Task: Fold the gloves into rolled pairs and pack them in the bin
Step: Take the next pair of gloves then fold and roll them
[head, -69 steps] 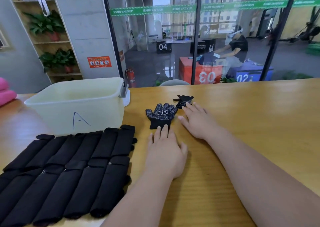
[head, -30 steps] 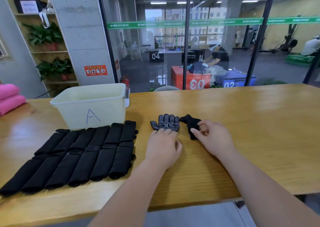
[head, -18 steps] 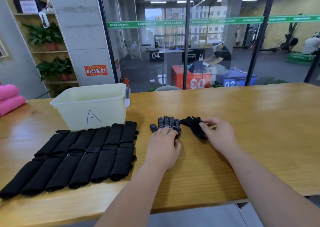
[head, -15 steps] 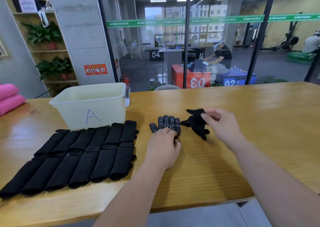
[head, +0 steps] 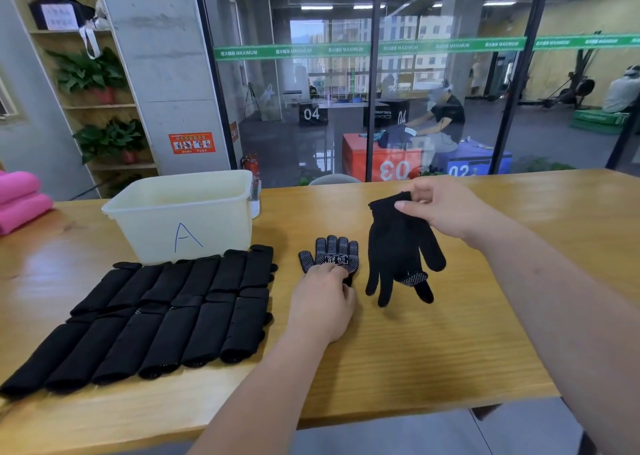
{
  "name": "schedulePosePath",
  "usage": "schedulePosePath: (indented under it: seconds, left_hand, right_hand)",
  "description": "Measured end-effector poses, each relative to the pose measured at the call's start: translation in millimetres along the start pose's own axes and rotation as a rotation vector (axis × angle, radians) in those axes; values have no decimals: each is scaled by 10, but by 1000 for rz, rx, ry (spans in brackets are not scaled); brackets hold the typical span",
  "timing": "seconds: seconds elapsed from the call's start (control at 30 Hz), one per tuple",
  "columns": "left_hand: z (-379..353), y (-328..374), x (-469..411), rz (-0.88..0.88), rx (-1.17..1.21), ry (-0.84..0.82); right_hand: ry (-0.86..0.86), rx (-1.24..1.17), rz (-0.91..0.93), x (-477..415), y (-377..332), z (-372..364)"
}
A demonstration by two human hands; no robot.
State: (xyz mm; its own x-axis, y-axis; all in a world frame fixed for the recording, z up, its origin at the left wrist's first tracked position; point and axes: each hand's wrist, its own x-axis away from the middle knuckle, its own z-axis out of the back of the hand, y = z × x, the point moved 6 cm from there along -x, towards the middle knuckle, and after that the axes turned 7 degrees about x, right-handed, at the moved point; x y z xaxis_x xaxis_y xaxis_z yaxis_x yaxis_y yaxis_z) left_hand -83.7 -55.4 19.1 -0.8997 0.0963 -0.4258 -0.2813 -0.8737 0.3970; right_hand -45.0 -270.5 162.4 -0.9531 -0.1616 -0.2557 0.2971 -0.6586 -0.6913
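Two loose gloves are matched up at a wooden bench (head: 450,343). The right hand (head: 446,212) has its grip closed on the cuff of a black knit glove (head: 394,243), thumb against fingertips. It holds the glove in the air above the middle of the bench, fingers dangling and one dotted fingertip curled back. The height appears meant to let the glove hang straight before it is laid on its mate.

That mate, a dotted glove (head: 337,252), lies flat with its dotted palm up and its fingers toward the far edge. The left hand (head: 322,302) sits on its cuff with bent fingers, seemingly to stop it sliding. Whether this grip pinches the cloth or only pins it cannot be told.

Two rows of rolled pairs (head: 166,316) line the bench's left half, just in front of a pale plastic bin (head: 207,226) marked "A" toward the far left corner. Its wall hides whatever is inside. Rolling this pair and packing the rolls look to be what remains
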Motion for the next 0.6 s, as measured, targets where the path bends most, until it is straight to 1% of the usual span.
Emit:
schedulePosePath:
  seconds: [0.07, 0.13, 0.17, 0.2, 0.27, 0.4, 0.53, 0.6]
  left_hand:
    - [-17, -18, -3, -2, -4, 5]
    - [-28, -27, -14, -7, 3, 14]
    - [-27, -21, -19, -14, 17, 19]
    - [-19, -9, -20, -24, 34, 27]
    - [17, 30, -19, -65, 46, 59]
    - [141, 102, 17, -148, 72, 170]
    - [157, 221, 77, -293, 96, 111]
    - [124, 247, 90, -337, 87, 70]
  right_hand:
    - [133, 35, 53, -44, -60, 100]
    - [271, -21, 125, -17, -155, 194]
    - [305, -33, 149, -1, -175, 203]
    - [300, -25, 159, 13, -178, 177]
    - [237, -19, 140, 38, -140, 74]
    - [210, -126, 147, 86, -103, -48]
    - [116, -206, 109, 99, -90, -235]
    - [98, -243, 106, 102, -102, -286]
